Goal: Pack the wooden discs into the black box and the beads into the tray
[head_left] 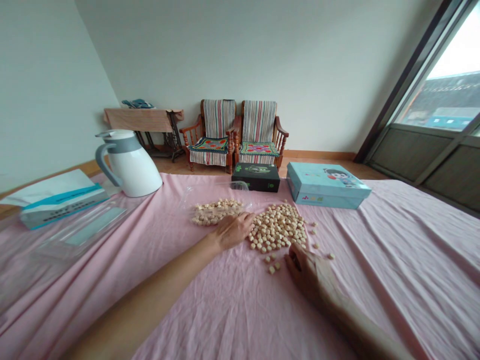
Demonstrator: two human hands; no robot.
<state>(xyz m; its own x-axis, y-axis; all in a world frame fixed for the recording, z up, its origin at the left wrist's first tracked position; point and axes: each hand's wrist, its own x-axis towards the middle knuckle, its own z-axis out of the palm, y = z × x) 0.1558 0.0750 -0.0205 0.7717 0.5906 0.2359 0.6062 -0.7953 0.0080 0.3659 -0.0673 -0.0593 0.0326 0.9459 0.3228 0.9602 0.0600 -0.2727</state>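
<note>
A heap of small pale beige pieces [279, 226] lies on the pink cloth; their exact kind is too small to tell. My left hand [234, 231] rests at the heap's left edge, palm down, its fingers stretched toward the pieces. Just behind it, a clear plastic container [185, 200] holds more of the same pieces [215, 211]. At the heap's front right edge is my right hand [309, 265], fingers curled in toward the thumb; whatever they hold is hidden. A few loose pieces [272, 270] lie beside it.
Behind the heap stand a black box [255, 177] and a light blue box [328, 185]. On the left are a white and grey jug [131, 167], a tissue pack [63, 202] and a clear plastic lid [90, 230]. Two wooden armchairs [258, 125] stand by the wall.
</note>
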